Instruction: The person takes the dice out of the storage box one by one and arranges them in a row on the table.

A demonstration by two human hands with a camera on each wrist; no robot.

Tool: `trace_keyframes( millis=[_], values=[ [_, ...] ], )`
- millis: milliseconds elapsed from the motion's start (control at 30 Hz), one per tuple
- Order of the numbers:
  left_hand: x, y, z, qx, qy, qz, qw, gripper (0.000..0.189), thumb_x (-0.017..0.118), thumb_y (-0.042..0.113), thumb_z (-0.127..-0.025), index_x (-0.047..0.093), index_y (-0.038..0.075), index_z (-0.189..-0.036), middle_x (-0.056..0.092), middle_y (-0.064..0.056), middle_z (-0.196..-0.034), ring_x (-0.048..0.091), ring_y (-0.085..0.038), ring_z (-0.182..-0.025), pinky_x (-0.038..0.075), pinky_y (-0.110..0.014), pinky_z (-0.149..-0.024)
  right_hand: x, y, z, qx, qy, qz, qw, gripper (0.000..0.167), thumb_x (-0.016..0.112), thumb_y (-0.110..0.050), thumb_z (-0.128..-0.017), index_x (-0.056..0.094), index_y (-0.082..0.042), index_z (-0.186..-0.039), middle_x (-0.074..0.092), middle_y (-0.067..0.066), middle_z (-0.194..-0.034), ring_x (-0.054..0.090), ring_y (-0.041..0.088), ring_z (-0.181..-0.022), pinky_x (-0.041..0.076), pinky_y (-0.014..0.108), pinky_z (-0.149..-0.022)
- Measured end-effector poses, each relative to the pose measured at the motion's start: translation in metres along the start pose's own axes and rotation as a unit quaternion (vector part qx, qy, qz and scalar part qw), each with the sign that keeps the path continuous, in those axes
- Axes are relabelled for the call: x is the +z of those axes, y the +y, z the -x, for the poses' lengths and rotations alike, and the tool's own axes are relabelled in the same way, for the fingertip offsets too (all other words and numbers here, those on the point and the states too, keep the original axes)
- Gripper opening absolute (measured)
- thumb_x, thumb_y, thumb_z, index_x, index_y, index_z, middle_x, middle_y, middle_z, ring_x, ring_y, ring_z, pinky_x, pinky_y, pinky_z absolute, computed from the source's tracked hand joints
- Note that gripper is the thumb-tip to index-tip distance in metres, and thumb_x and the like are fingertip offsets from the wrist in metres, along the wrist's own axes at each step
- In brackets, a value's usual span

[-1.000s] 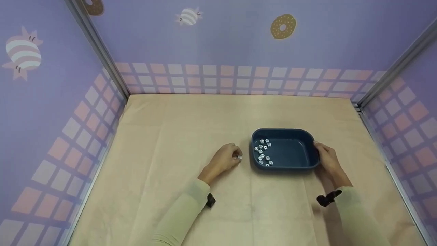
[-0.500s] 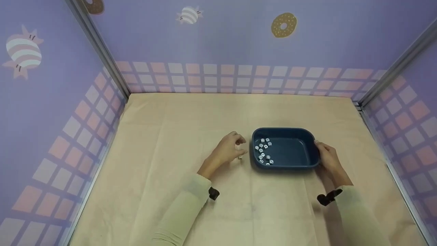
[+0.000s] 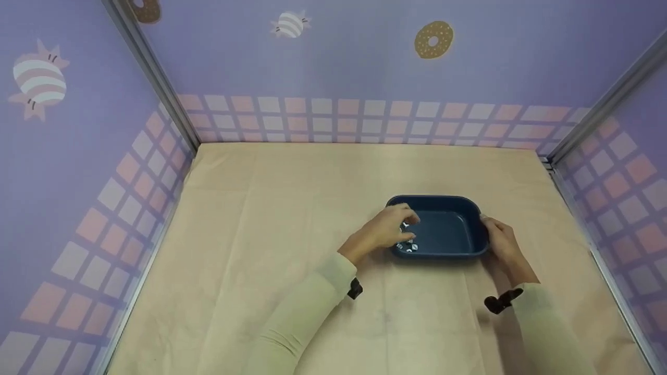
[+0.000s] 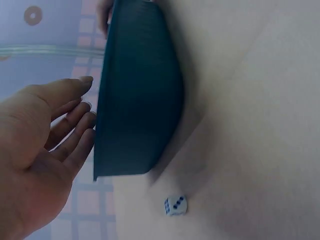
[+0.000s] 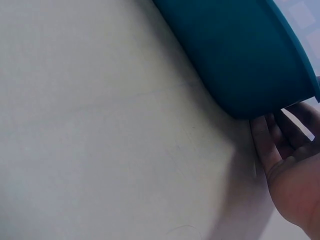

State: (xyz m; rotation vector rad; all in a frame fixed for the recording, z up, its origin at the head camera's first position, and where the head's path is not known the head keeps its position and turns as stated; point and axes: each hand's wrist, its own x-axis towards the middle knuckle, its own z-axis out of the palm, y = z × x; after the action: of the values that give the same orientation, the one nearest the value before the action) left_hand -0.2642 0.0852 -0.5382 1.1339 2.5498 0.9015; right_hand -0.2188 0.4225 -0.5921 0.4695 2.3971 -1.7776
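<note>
Fingers (image 4: 82,148) of my left hand (image 3: 383,227): parted over the left end of the tray (image 3: 443,232), nothing visible between them. I grip its right end with my right hand (image 3: 503,245), presumably for bracing. Dice (image 3: 415,247) lie inside; one sits nearby on the worktop (image 3: 292,198).

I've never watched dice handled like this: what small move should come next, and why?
I'd probably lower the left hand and pinch one of the dice in the bin: that hand is open over them, seemingly empty, while the right hand holds the bin.
</note>
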Motion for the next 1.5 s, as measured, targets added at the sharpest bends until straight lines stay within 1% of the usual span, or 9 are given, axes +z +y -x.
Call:
trace_keyframes(
  millis=[167, 333, 667, 900, 1067, 1200, 1333, 1400, 1500],
  values=[
    [0.011, 0.000, -0.016, 0.013, -0.052, -0.065, 0.9965, 0.035, 0.076, 0.021, -0.101, 0.071, 0.013, -0.134, 0.065, 0.002, -0.127, 0.063, -0.012, -0.116, 0.052, -0.022, -0.097, 0.000, 0.001, 0.001, -0.013, -0.001, -0.005, 0.9999, 0.081, 0.045, -0.058, -0.110, 0.037, 0.004, -0.161, 0.024, 0.021, -0.171, 0.019, 0.037, -0.160, 0.018, 0.051, -0.129],
    [0.017, -0.001, -0.023, 0.004, -0.083, -0.137, 0.9872, 0.030, 0.076, 0.022, -0.100, 0.074, 0.016, -0.129, 0.067, 0.003, -0.121, 0.064, -0.012, -0.110, 0.054, -0.025, -0.094, 0.002, 0.003, 0.002, -0.008, 0.002, -0.007, 0.9999, 0.081, 0.045, -0.058, -0.110, 0.037, 0.005, -0.161, 0.028, 0.022, -0.170, 0.024, 0.036, -0.158, 0.021, 0.051, -0.129],
    [0.027, 0.004, -0.028, -0.043, -0.080, -0.221, 0.9711, 0.020, 0.074, 0.024, -0.100, 0.080, 0.024, -0.120, 0.075, 0.009, -0.113, 0.069, -0.011, -0.104, 0.057, -0.032, -0.090, 0.002, 0.004, 0.001, -0.015, 0.010, 0.006, 0.9998, 0.082, 0.045, -0.059, -0.110, 0.036, 0.004, -0.161, 0.027, 0.022, -0.170, 0.020, 0.037, -0.159, 0.018, 0.050, -0.129],
    [0.032, 0.009, -0.030, -0.071, -0.081, -0.245, 0.9635, 0.016, 0.074, 0.022, -0.100, 0.081, 0.027, -0.114, 0.076, 0.012, -0.111, 0.070, -0.010, -0.105, 0.058, -0.033, -0.089, 0.002, 0.006, -0.002, -0.002, 0.018, 0.004, 0.9998, 0.077, 0.046, -0.056, -0.110, 0.039, 0.003, -0.160, 0.030, 0.021, -0.169, 0.024, 0.036, -0.158, 0.019, 0.049, -0.129],
    [0.031, 0.009, -0.032, -0.064, -0.077, -0.236, 0.9666, 0.014, 0.074, 0.020, -0.099, 0.082, 0.026, -0.109, 0.076, 0.012, -0.108, 0.071, -0.010, -0.101, 0.058, -0.031, -0.086, 0.003, 0.004, -0.002, -0.008, 0.011, 0.008, 0.9999, 0.076, 0.043, -0.055, -0.111, 0.038, 0.003, -0.160, 0.029, 0.022, -0.170, 0.021, 0.037, -0.159, 0.017, 0.050, -0.129],
    [0.023, 0.003, -0.031, -0.037, -0.051, -0.185, 0.9808, 0.015, 0.070, 0.018, -0.102, 0.081, 0.022, -0.112, 0.076, 0.008, -0.107, 0.070, -0.009, -0.094, 0.058, -0.028, -0.083, 0.006, 0.002, -0.001, -0.010, 0.002, 0.013, 0.9999, 0.079, 0.041, -0.057, -0.111, 0.036, 0.003, -0.161, 0.029, 0.022, -0.170, 0.022, 0.038, -0.159, 0.019, 0.051, -0.129],
    [0.002, -0.001, -0.024, 0.006, -0.019, -0.120, 0.9925, 0.016, 0.068, 0.016, -0.104, 0.078, 0.013, -0.115, 0.072, 0.001, -0.107, 0.066, -0.010, -0.092, 0.055, -0.023, -0.081, 0.007, 0.000, 0.001, -0.007, 0.005, 0.013, 0.9999, 0.080, 0.041, -0.058, -0.111, 0.035, 0.004, -0.162, 0.029, 0.023, -0.170, 0.023, 0.038, -0.159, 0.020, 0.052, -0.129],
    [-0.012, -0.002, -0.017, 0.025, -0.005, -0.104, 0.9943, 0.016, 0.069, 0.015, -0.103, 0.078, 0.010, -0.115, 0.070, -0.001, -0.108, 0.065, -0.010, -0.093, 0.054, -0.021, -0.081, 0.006, -0.001, 0.001, -0.004, 0.008, 0.016, 0.9998, 0.081, 0.040, -0.059, -0.111, 0.034, 0.004, -0.162, 0.028, 0.023, -0.170, 0.022, 0.038, -0.159, 0.019, 0.052, -0.129],
    [-0.033, -0.006, -0.003, 0.032, 0.016, -0.089, 0.9954, 0.016, 0.071, 0.012, -0.101, 0.077, 0.007, -0.114, 0.068, -0.001, -0.107, 0.064, -0.011, -0.094, 0.053, -0.019, -0.083, 0.004, -0.002, 0.002, 0.000, 0.010, 0.019, 0.9998, 0.082, 0.039, -0.060, -0.111, 0.032, 0.003, -0.163, 0.026, 0.023, -0.170, 0.021, 0.038, -0.159, 0.019, 0.052, -0.129]
  ],
)
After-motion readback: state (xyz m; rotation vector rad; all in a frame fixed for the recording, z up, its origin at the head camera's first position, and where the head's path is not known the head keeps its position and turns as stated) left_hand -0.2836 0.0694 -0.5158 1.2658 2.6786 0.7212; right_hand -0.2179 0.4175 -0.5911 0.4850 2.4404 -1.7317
